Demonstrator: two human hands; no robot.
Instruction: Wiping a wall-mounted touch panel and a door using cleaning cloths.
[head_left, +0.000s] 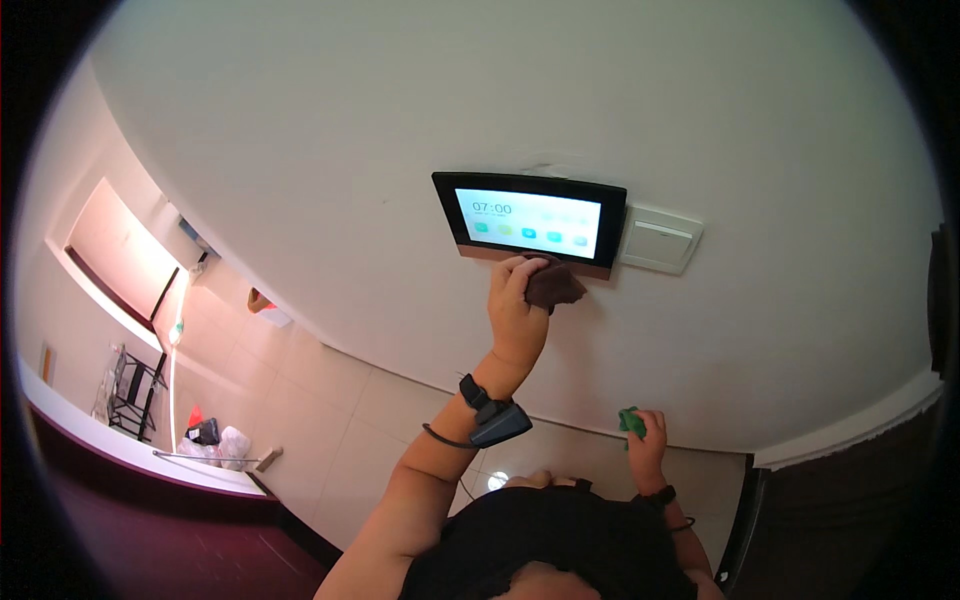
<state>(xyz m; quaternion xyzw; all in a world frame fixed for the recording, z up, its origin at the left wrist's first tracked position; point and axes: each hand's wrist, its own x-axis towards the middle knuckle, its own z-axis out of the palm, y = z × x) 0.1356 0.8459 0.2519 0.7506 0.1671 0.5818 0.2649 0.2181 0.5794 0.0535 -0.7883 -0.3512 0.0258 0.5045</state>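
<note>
My left hand (517, 311) grips a dark brown cloth (553, 283) at the lower edge of a wall-mounted touchscreen panel (446, 214). The panel has a black frame with a copper-coloured strip along its bottom, and its lit screen shows a clock and several icons. Lower down to the right, my right hand (649, 442) holds a crumpled green cloth (632, 423), apart from the wall panel. Just right of the panel sits a white wall switch (660, 240). The fingertips of my left hand are partly hidden by the brown cloth.
A pale wall (337, 187) fills most of the view. Dark doors stand at lower left (150, 510) and lower right (847, 487). On the tiled floor (300, 420) are plastic bags (234, 444), a long-handled tool (266, 457) and a black folding rack (135, 394).
</note>
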